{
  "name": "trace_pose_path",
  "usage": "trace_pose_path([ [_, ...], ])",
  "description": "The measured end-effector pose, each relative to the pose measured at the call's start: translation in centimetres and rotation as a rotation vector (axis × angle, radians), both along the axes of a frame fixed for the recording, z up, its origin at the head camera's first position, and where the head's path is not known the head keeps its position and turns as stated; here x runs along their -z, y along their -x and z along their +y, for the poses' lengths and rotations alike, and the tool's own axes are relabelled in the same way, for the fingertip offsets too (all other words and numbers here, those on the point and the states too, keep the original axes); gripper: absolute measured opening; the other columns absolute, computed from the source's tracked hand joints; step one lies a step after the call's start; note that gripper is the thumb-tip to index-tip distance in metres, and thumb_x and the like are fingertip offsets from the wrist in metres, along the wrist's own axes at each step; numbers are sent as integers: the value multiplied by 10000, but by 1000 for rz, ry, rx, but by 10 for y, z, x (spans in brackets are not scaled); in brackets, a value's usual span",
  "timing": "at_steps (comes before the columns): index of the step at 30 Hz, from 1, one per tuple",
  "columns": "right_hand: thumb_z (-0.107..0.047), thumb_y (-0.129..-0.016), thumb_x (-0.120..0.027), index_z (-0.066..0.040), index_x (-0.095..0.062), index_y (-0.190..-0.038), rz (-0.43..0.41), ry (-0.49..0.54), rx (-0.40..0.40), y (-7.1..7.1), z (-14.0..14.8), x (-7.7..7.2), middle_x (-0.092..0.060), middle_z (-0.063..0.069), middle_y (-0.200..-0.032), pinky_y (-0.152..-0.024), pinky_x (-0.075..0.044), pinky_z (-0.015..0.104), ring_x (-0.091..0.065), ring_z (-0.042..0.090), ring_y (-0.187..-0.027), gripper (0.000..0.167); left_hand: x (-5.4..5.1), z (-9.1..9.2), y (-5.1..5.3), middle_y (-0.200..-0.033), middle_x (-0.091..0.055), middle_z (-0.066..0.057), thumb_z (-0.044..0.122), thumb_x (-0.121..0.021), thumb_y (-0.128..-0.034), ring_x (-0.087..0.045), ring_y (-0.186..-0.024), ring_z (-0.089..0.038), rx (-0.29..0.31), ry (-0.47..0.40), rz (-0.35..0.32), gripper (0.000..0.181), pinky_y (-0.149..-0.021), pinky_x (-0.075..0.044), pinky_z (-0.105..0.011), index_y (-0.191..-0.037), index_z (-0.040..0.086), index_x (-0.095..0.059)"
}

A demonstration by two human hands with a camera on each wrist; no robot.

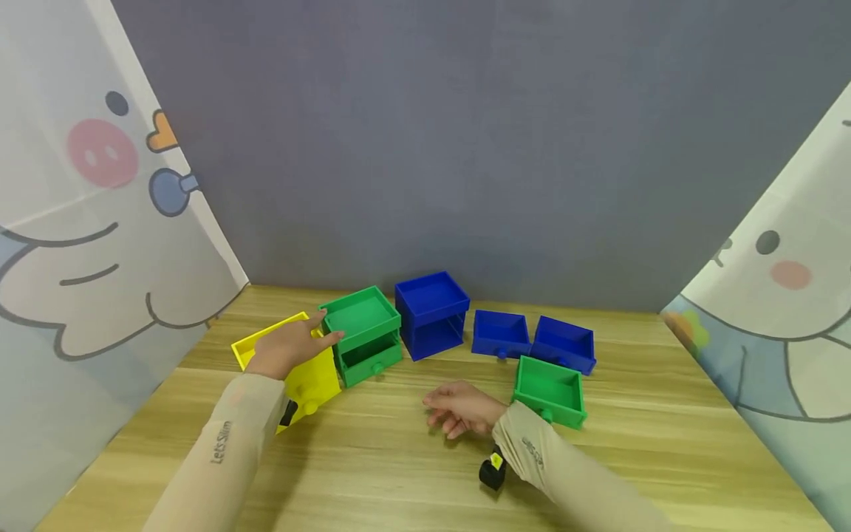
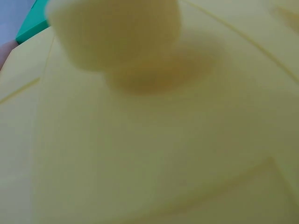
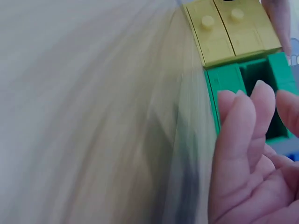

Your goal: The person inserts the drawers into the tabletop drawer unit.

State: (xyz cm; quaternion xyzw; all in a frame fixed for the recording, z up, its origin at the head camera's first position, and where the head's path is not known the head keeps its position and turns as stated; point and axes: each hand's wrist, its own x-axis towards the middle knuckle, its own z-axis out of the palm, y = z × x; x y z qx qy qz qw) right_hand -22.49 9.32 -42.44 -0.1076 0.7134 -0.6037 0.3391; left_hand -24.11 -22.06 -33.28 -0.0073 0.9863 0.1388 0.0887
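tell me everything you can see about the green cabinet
The green cabinet is a small upright box, plain green and plastic-looking, with a shallow rimmed tray for a top. Its upper slot is empty; the lower one holds a drawer, pushed in, with a round knob. It stands on the wooden table, close between the yellow cabinet and the blue cabinet. Fingers of the left hand reach its left edge; whether they touch is unclear.
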Motion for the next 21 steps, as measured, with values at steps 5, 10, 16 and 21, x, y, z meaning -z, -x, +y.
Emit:
trace_pose_path([
  [5,-196,-968,-573,49,-598,-1144,58,-80,-32,-23,51,-4,-669,34,-731,-448,-450,162,-521,9,-457,303,6,-2,0,-1373,-467,-279,727,-390,-875,-491,-639,-221,12,-12,2,884,-481,-302,-302,-1521,135,-272],
  [10,-232,-969,-576,36,-608,-1113,35,-96,-8,-42,94,-7,-678,43,-746,-458,-455,161,-536,9,-478,306,6,-1,1,-1391,-446,-281,741,-387,-867,-507,-644,-230,23,-15,15,897,-476,-302,-300,-1516,130,-285],
  [16,-256,-987,-547,64,-588,-1159,-24,13,5,-52,127,-9,-684,25,-778,-497,-485,159,-575,-15,-519,366,2,-2,0,-1386,-453,-278,750,-367,-866,-508,-653,-224,29,-7,24,912,-475,-290,-298,-1514,114,-283],
  [21,-260,-1004,-509,71,-519,-1216,-93,82,35,-60,144,-7,-686,-2,-797,-534,-500,159,-597,-23,-567,393,2,-4,0,-1390,-440,-290,751,-370,-864,-450,-574,-197,34,-15,29,919,-468,-280,-292,-1512,106,-284],
])
